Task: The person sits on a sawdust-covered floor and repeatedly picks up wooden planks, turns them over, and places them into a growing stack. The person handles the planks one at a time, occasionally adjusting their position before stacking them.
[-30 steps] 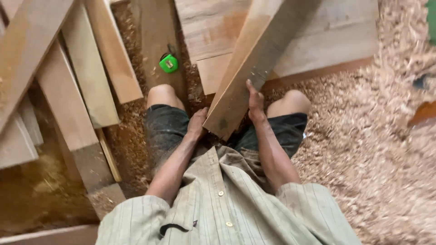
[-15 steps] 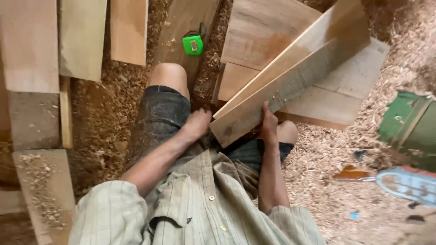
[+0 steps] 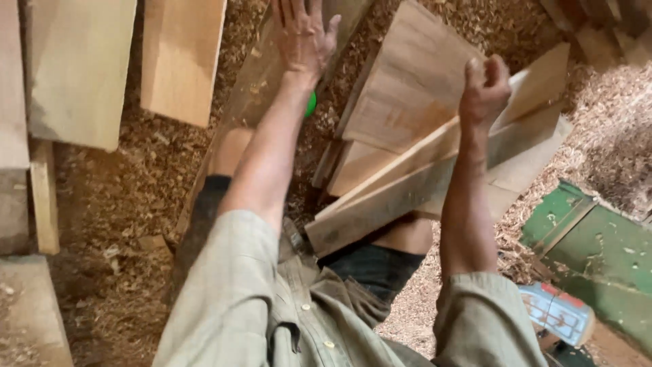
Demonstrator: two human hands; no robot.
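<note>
Sawdust [image 3: 122, 204] covers the whole floor beneath us, with pale boards [image 3: 81, 68] lying on it at the left and a stack of planks [image 3: 414, 88] ahead. At the right edge sits a green box [image 3: 598, 251], worn and flecked, and just below it a small red-and-white tool [image 3: 558, 312] that is too blurred for us to tell what it is. Across our lap lies the plank [image 3: 421, 183], long and slanting, its near end low over the right thigh and its far end rising toward the upper right, above the stack. Our right hand [image 3: 483, 88] is closed around the plank's upper edge, well up its length, fingers curled over the wood. Our left hand [image 3: 302, 34] is spread wide, fingers splayed, holding nothing, stretched out over a darker board [image 3: 255, 88] ahead. Just beside the left wrist peeks a small green thing [image 3: 311, 104], mostly hidden by the arm.
</note>
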